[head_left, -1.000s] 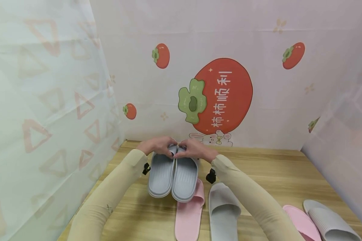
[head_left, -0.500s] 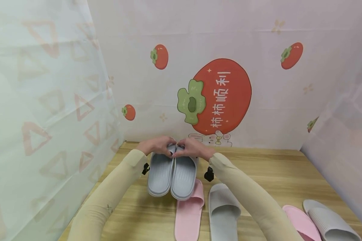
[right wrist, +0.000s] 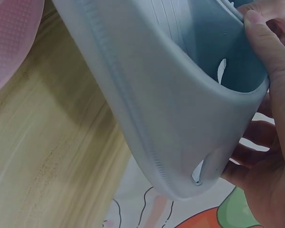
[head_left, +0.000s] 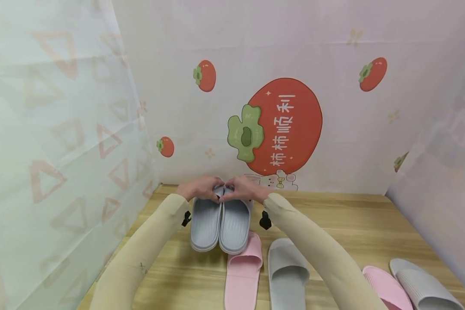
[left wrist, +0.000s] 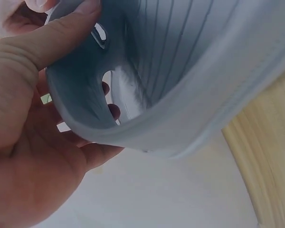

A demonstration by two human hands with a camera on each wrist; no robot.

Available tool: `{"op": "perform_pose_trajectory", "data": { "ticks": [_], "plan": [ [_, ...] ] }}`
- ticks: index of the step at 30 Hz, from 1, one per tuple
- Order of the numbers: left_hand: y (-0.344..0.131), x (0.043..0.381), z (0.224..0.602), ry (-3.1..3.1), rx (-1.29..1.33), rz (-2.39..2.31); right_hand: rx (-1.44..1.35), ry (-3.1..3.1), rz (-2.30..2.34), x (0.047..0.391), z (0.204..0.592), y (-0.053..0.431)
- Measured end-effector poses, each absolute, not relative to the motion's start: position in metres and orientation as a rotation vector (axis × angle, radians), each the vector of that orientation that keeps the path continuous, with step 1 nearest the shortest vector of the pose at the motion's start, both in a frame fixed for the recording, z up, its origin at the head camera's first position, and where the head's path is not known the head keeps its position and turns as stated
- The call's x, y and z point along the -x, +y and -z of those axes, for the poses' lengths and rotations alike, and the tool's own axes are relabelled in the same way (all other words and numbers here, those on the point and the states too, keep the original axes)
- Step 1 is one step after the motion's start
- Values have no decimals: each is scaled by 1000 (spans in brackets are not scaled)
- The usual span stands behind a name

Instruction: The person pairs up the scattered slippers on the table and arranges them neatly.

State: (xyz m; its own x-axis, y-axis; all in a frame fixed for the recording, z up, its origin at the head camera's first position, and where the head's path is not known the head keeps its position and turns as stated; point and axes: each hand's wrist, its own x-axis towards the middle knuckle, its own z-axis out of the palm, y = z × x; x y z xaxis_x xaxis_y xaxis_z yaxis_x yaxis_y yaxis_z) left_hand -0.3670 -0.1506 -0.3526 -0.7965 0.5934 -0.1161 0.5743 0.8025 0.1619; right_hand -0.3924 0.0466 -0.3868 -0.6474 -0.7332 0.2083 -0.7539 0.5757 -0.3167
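In the head view my left hand (head_left: 199, 188) grips the upper of a blue-grey slipper (head_left: 205, 226), and my right hand (head_left: 245, 189) grips its matching slipper (head_left: 234, 228). The pair hangs side by side, toes away from me, a little above the wood-look surface. Both thumbs point inward at the uppers' edges. Up close in the left wrist view, the thumb presses the left slipper's upper (left wrist: 80, 102) from inside, fingers beneath; slots pierce it. The right wrist view has the right slipper's upper (right wrist: 152, 95) held likewise between thumb and fingers.
A pink slipper (head_left: 241, 280) lies just below the held pair, with a grey slipper (head_left: 288, 267) to its right. Another pink slipper (head_left: 387, 286) and grey slipper (head_left: 424, 282) lie at the front right. Printed cloth walls (head_left: 333, 163) enclose the back and sides.
Both hands keep their hold. The right hand and its slipper have shifted slightly left and away, and the pair's heels now cover less of the pink slipper below.
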Motion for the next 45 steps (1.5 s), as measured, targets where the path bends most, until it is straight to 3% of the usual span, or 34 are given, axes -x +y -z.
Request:
{"op": "perform_pose_trajectory", "data": {
  "ticks": [45],
  "plan": [
    [-168, 400, 378, 2858, -862, -169, -1220, -2893, -625, 428, 404, 17]
  ]
}}
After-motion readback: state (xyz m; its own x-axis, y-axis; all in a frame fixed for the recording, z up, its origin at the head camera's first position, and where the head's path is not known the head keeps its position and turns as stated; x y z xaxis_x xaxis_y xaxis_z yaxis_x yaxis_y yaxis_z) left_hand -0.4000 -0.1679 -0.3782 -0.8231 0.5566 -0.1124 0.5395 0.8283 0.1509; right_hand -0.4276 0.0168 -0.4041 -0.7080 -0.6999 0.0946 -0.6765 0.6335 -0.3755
